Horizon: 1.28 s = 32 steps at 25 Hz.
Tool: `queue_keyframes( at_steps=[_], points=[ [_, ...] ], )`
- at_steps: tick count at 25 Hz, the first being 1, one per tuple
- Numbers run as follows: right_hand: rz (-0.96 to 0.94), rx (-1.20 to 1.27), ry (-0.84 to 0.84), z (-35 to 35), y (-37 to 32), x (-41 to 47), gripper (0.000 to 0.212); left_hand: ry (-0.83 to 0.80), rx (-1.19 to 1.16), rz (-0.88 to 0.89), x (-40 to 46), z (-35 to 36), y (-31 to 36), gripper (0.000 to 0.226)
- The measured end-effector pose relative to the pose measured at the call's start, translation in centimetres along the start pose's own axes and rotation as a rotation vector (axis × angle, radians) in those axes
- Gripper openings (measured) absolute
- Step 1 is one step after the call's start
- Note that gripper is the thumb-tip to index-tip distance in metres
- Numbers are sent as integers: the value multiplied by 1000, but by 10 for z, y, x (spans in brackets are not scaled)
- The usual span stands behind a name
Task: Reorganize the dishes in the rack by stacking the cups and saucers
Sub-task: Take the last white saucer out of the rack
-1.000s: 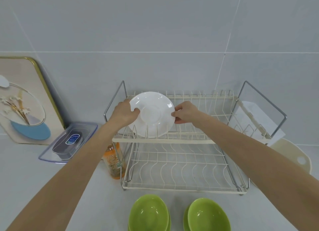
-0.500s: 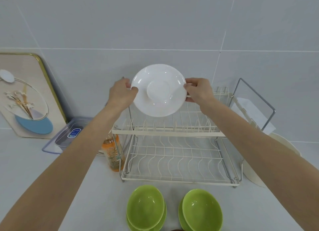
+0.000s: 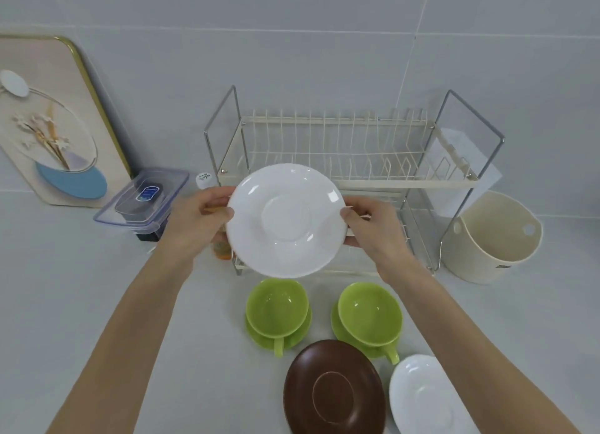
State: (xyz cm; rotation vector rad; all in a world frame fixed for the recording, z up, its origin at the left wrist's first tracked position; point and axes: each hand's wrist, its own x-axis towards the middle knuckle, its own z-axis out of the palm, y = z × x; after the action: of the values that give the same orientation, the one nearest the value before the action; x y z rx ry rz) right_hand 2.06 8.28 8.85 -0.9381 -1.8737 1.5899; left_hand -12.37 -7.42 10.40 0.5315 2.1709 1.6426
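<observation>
I hold a white saucer point(image 3: 286, 220) by its rim in front of the two-tier wire dish rack point(image 3: 344, 184), my left hand point(image 3: 198, 221) on its left edge and my right hand point(image 3: 373, 229) on its right edge. The saucer faces me, tilted, above the counter. The rack's tiers show no dishes. Below the saucer stand two green cups on green saucers, one at left point(image 3: 277, 310) and one at right point(image 3: 369, 318). A brown saucer point(image 3: 334, 390) and a second white saucer point(image 3: 425, 398) lie flat near the bottom edge.
A clear plastic lidded box point(image 3: 143, 198) and a framed picture point(image 3: 48, 122) leaning on the wall are at left. An orange bottle point(image 3: 221, 251) stands partly hidden behind my left hand. A cream plastic bucket point(image 3: 493, 239) stands right of the rack.
Both hands lifted the white saucer off the rack's upper tier and brought it toward me and down. The view tilted down, revealing the brown and second white saucer.
</observation>
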Motion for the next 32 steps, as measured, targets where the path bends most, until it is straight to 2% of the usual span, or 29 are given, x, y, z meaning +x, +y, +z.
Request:
queue_keyframes(
  at_steps=[11,17,23,29,32],
  points=[
    [227,-153,-132,47,103,-86,23,7,88,-331,-80,-37,-110,34],
    [413,-124,-349,65,126,-117,27,19,137,-456,-105,-54,-153,34],
    [454,-209,-441,80,139,-129,17,48,156,-547,-114,-57,-180,35],
    [448,-281,-544,88,145,-129,50,66,200,-594,-115,-49,-195,36],
    [449,-350,-588,87,139,-126,48,77,236,-590,-115,-46,-195,36]
  ],
)
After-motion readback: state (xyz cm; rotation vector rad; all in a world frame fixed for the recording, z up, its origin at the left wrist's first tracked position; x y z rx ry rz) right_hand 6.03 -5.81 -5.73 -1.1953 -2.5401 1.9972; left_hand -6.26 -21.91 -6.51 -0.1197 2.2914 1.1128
